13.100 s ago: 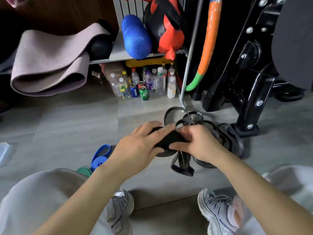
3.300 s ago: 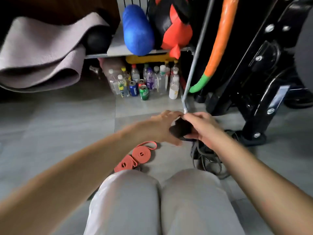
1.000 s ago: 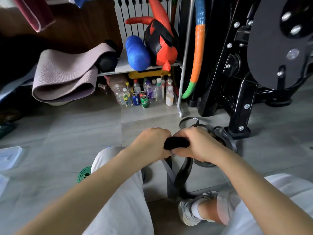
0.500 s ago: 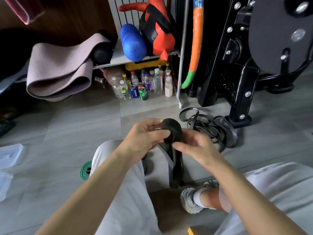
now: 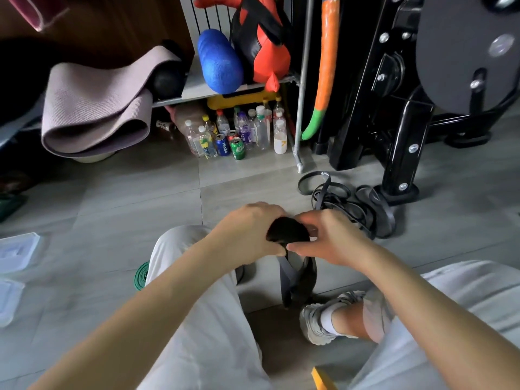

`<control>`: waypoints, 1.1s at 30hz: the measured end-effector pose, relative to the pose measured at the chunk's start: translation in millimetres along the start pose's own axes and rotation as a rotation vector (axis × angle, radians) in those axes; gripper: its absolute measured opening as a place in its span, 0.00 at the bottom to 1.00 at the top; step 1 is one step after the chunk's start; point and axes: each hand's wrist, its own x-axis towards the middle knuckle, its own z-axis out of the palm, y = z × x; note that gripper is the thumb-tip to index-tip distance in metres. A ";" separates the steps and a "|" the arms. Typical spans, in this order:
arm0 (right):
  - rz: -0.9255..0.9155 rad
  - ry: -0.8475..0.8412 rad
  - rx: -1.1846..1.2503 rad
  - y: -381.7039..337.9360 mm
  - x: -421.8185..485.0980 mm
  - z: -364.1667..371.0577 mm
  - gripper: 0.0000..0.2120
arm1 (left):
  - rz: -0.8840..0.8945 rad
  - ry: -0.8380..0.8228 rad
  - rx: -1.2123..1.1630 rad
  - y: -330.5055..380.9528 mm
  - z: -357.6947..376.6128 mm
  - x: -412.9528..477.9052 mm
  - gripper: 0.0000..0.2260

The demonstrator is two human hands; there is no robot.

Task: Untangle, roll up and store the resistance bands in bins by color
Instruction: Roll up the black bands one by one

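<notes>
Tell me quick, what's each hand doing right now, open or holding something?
Left hand: closed around the rolled black band.
Right hand: closed on the same roll, pinching it between thumb and fingers.

A blue can (image 5: 222, 144) among the drinks on the floor reads "PEPSI", the letters running up its side; a white bottle (image 5: 280, 142) bears a yellow "Y"; the green can (image 5: 237, 148) beside the blue one has a white logo too blurred to read; a loose band (image 5: 321, 173) carries a small white triangle and print too small to read.
</notes>
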 end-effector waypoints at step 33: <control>-0.108 0.107 0.337 3.9 -5.4 0.0 0.21 | -0.008 0.345 -0.602 -11.9 11.6 -18.6 0.19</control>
